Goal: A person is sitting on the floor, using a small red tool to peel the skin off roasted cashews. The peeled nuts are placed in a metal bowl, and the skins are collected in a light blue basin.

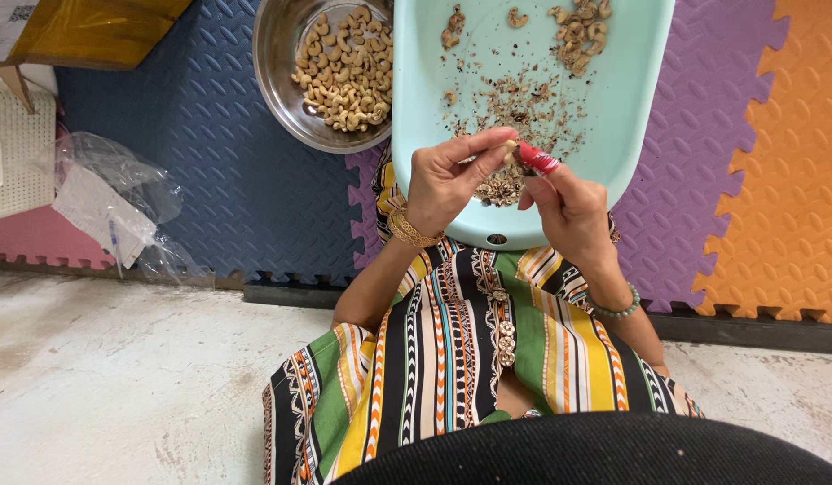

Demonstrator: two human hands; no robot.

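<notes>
My left hand (447,180) pinches a small pale cashew nut (511,148) between thumb and fingers over the near end of a light turquoise plastic tray (633,99). My right hand (568,205) grips a small tool with a red handle (539,159), its tip against the nut. Below the hands a heap of brown skin flakes (501,189) lies on the tray. More flakes and several unpeeled cashews (579,34) are spread toward the tray's far end.
A steel bowl (277,63) with several pale peeled cashews stands left of the tray. Blue, purple and orange foam mats (209,162) cover the floor. A crumpled clear plastic bag (115,207) and a white crate (16,153) lie at the left, on bare concrete (119,377).
</notes>
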